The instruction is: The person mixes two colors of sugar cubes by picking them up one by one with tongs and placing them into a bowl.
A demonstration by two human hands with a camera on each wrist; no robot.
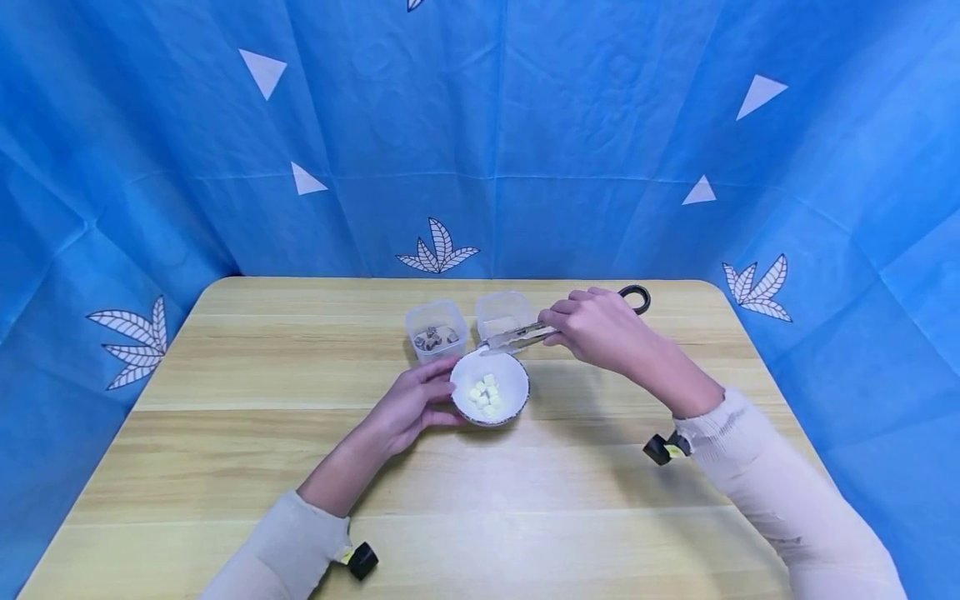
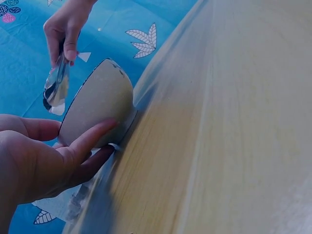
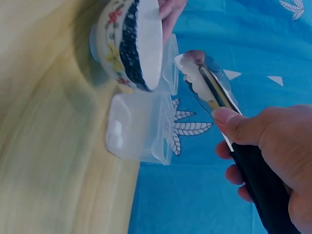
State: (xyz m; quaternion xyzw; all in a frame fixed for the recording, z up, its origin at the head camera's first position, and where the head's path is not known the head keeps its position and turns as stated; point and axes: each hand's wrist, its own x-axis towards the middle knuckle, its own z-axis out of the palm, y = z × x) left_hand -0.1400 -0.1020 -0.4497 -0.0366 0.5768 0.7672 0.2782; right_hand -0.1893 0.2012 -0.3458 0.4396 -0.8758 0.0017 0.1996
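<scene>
Metal tongs (image 1: 517, 335): gripped in the right hand (image 1: 603, 329), its fingers (image 3: 233, 174) curled closed round the black handle (image 3: 258, 183), tips just above the bowl (image 1: 512, 386); whether those pinch anything, one cannot tell.
Left hand (image 1: 411, 402): half open, thumb and fingers holding the bowl's left side.
Bowl: on the table (image 1: 262, 367), white inside, white cubes (image 1: 486, 393) at its bottom.
Clear containers: 2, behind the bowl; the left container (image 1: 431, 313) holds brown pieces (image 1: 433, 338).
Curtain (image 1: 495, 125): blue, beyond the table.
</scene>
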